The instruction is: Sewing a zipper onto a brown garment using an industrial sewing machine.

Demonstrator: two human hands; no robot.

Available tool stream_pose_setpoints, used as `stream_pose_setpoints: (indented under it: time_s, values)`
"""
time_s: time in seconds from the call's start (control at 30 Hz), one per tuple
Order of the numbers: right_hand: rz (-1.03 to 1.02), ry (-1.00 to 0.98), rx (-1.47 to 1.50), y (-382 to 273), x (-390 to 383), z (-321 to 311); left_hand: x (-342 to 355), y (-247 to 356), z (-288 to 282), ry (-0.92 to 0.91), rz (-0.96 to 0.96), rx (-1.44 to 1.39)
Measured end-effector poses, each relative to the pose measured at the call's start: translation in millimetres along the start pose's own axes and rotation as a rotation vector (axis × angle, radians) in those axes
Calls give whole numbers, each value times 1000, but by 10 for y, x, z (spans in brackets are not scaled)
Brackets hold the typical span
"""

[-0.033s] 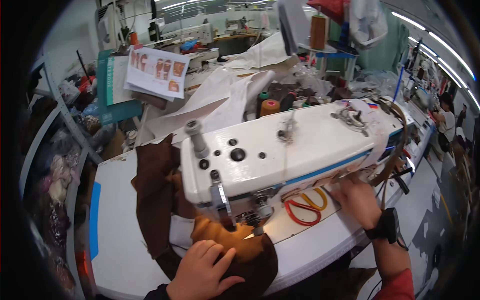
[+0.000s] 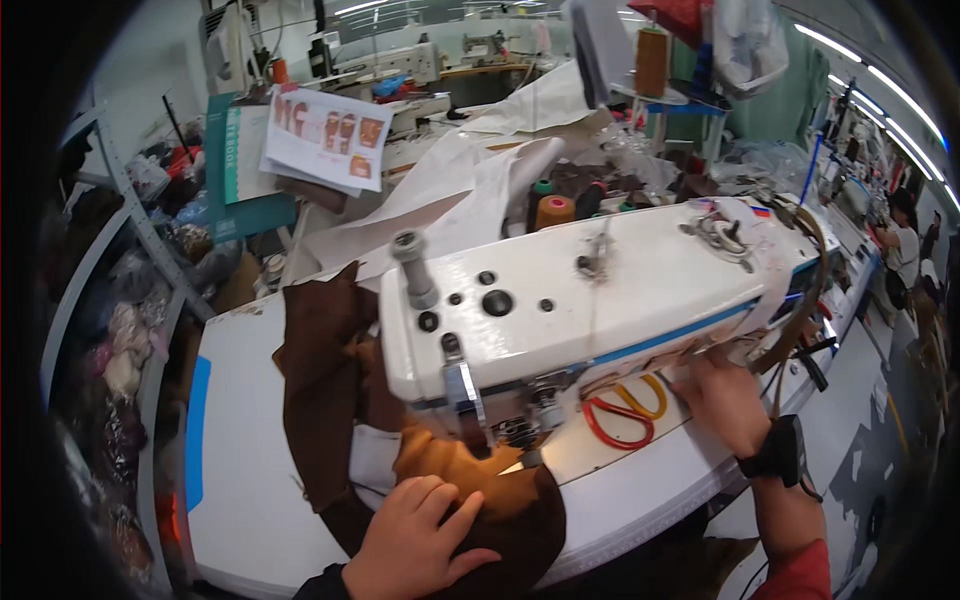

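A white sewing machine (image 2: 590, 300) with a blue stripe stands across the table. Under its needle area lies dark brown fabric (image 2: 318, 400) with a lit orange-brown part (image 2: 432, 452) and a small white piece (image 2: 374, 458) beside it. My left hand (image 2: 420, 535) rests flat on the fabric in front of the presser foot, fingers and thumb apart. Beneath the machine's arm, to the right, reaches my right hand (image 2: 725, 405); its fingertips are hidden, so any grip cannot be made out. Scissors with red and yellow handles (image 2: 622, 446) lie just left of it, their blades out of sight.
Thread cones (image 2: 555, 212) stand behind the machine, near white sheets (image 2: 430, 200). Printed papers (image 2: 325, 140) hang at the back left. A metal shelf (image 2: 150, 240) with bagged materials is on the left. Another person (image 2: 900, 245) is far right.
The whole view has shifted slightly, so everything appears a little farther right. Both hands keep their places relative to the machine and fabric.
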State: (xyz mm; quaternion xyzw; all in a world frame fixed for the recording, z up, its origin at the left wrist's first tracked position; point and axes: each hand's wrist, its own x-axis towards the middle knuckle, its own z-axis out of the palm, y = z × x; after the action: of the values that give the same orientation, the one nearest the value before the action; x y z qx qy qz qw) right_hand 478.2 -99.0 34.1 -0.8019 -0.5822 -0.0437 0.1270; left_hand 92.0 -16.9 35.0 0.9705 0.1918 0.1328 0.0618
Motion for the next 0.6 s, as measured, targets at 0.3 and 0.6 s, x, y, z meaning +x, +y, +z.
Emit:
stream_pose_setpoints:
  time_s: [0.3,0.6]
  values:
    - [56,-5,76,62,68,186,-134,-50,214,92,-48,-20]
    - [-593,19,595,-952,-172,-25,-99,-61,176,93,-51,-11]
